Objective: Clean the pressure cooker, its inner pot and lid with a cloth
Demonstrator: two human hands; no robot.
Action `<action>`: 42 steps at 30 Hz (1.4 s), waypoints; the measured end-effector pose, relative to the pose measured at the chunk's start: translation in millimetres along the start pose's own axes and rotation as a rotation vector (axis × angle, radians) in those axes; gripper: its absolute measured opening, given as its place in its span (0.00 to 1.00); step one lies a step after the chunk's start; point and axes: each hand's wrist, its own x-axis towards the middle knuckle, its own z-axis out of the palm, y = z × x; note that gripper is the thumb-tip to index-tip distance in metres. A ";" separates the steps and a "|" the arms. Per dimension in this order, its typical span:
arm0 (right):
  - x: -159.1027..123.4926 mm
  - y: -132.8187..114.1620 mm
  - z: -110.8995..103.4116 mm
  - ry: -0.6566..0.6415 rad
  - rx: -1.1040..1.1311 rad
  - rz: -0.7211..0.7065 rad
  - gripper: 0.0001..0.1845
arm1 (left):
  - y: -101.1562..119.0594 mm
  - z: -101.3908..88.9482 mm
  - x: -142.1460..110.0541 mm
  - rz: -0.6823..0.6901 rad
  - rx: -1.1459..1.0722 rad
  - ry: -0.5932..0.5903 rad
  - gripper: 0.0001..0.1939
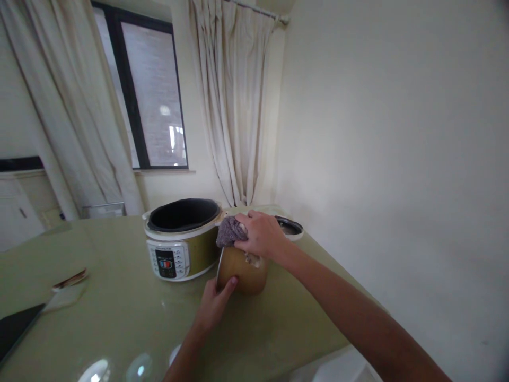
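A golden-brown pot is tipped on its side above the table, its mouth facing left. My left hand grips its lower rim, thumb pressed on the outer wall. In my right hand is a bunched grey-purple cloth, pressed against the pot's upper rim and side. A pale patch of cloth shows below those fingers. Just left of the pot stands an uncovered rice cooker, dark inside, with a button panel in front. The inside of the pot is hidden from me.
Behind my right hand lies a round lid, partly covered. The glossy green table holds a dark flat object and a small brown-and-white item at left. A white wall runs along the right.
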 end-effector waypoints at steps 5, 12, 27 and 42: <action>18.1 15.2 2.7 -0.002 0.070 0.054 0.30 | 10.7 0.7 -19.4 0.048 0.041 0.083 0.36; 47.8 60.1 38.9 -0.180 0.474 0.315 0.19 | 8.8 -15.5 -43.8 0.031 0.087 0.118 0.35; 28.7 49.2 24.5 0.045 0.337 0.077 0.23 | 34.2 -14.7 -30.2 0.027 0.097 0.043 0.34; -6.3 21.1 -5.1 0.019 0.128 -0.026 0.29 | 35.9 4.7 -5.1 0.043 -0.012 0.107 0.36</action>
